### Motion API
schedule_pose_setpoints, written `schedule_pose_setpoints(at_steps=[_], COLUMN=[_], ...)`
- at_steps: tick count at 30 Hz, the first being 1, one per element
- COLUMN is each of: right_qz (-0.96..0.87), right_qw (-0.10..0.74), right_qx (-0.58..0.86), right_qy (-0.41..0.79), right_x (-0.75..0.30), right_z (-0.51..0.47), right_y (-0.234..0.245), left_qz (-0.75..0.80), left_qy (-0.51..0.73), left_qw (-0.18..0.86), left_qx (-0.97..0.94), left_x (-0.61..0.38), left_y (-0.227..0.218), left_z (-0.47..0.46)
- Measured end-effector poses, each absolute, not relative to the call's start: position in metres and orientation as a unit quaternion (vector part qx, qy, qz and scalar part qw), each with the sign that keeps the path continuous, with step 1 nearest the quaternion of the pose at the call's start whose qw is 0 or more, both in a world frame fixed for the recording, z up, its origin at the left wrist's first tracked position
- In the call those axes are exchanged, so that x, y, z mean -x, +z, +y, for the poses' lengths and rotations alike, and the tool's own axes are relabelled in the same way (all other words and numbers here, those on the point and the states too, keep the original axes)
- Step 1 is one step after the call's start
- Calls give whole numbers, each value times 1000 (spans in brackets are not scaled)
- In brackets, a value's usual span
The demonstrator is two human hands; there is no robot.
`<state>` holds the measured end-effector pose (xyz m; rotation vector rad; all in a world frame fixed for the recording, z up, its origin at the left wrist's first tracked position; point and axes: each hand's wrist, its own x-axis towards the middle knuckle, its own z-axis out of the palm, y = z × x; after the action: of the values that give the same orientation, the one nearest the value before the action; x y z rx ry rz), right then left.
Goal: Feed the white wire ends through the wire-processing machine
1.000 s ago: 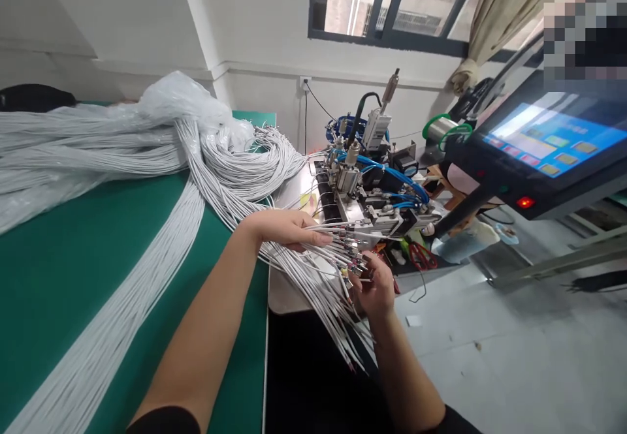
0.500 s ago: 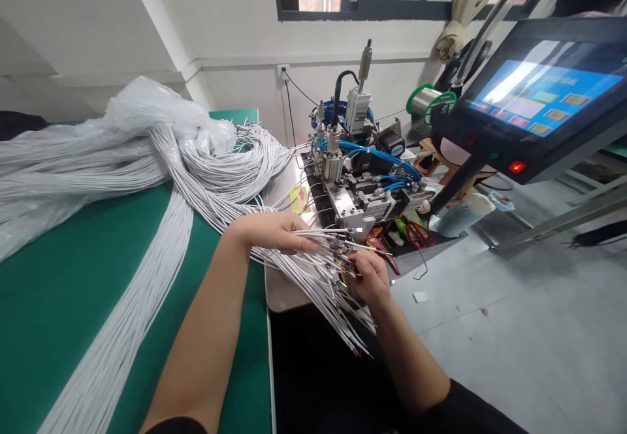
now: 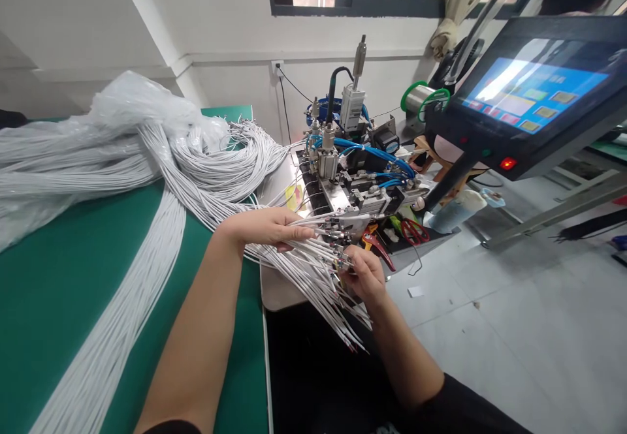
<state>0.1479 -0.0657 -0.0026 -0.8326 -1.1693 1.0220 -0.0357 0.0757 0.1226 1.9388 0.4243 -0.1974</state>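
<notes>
A bundle of white cables [image 3: 313, 277] spreads over the rounded front corner of the machine's plate, its stripped, connector-tipped ends pointing right. My left hand [image 3: 274, 228] is closed round the upper part of this bundle, thumb on top. Facing it from the right, my right hand [image 3: 363, 274] pinches cable ends between thumb and fingers; exactly how many ends it grips is hidden. Small metal connectors [image 3: 343, 258] show between the two hands. The cables run back left to a large coil of white cable [image 3: 235, 166] on the green table.
Behind my hands stands a machine [image 3: 337, 166] with blue air hoses. A control screen [image 3: 533, 101] hangs at the right. Red-handled scissors [image 3: 415, 230] and a red cutter [image 3: 378, 248] lie beside the machine. Plastic-wrapped cables [image 3: 142, 104] cover the green table's [image 3: 206, 382] back left.
The view has shifted slightly, so the scene sits a little further left. My left hand keeps its hold on the bundle, and my right hand stays at the cable ends with a small finger movement.
</notes>
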Motion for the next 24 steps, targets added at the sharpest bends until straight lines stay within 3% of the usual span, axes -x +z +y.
schedule_pose_setpoints(at_steps=[10,24], right_qz=[-516,-528], right_qw=[632,611], right_qx=[353,362], right_qy=[458,466], right_x=[-148,-150], right_z=[-68,-69], right_y=[-6,-3], left_qz=[205,187], left_qy=[-85,-75], left_qw=[516,559], left_qx=[-827,-804], left_x=[38,35], left_y=[123,123], left_z=[74,75])
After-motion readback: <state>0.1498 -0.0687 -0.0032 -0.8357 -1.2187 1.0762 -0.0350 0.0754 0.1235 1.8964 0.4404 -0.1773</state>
